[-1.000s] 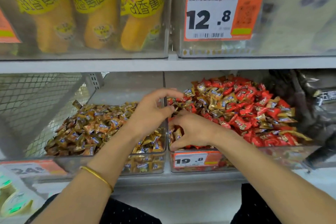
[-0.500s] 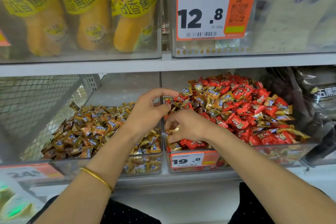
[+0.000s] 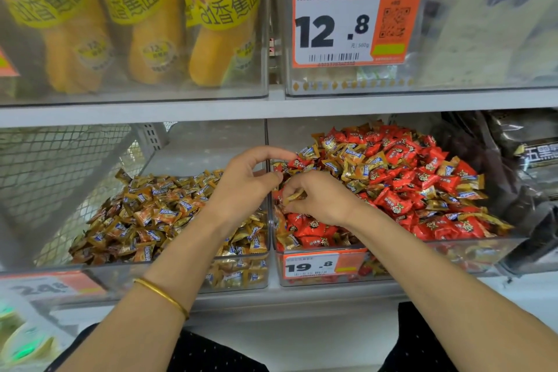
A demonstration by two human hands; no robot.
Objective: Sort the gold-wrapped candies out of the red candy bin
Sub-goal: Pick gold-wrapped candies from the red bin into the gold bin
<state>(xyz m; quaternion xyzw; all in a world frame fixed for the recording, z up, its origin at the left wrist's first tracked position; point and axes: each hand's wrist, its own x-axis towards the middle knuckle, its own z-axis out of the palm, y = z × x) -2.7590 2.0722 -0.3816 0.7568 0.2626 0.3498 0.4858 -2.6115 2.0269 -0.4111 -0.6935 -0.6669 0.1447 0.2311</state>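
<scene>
A clear bin (image 3: 453, 254) on the lower shelf holds red candies (image 3: 395, 201) mixed with gold-wrapped candies (image 3: 351, 157). To its left a second clear bin (image 3: 169, 276) is filled with gold-wrapped candies (image 3: 157, 214). My right hand (image 3: 320, 201) hovers over the red bin's left front and pinches one gold-wrapped candy (image 3: 294, 197) between thumb and fingers. My left hand (image 3: 246, 183) is above the divider between the two bins, fingers loosely curved, its fingertips close to the right hand; I see nothing in it. A gold bangle (image 3: 163, 296) is on my left wrist.
The upper shelf (image 3: 271, 107) hangs low above the bins, with yellow banana-bread packs (image 3: 151, 24) and a 12.8 price tag (image 3: 356, 18). A 19.8 tag (image 3: 320, 264) fronts the red bin. Dark packets (image 3: 513, 166) stand to the right, wire mesh (image 3: 60, 166) to the left.
My right hand has lifted slightly out of the red bin with a gold candy now showing in its fingers. My left hand has stayed by the divider.
</scene>
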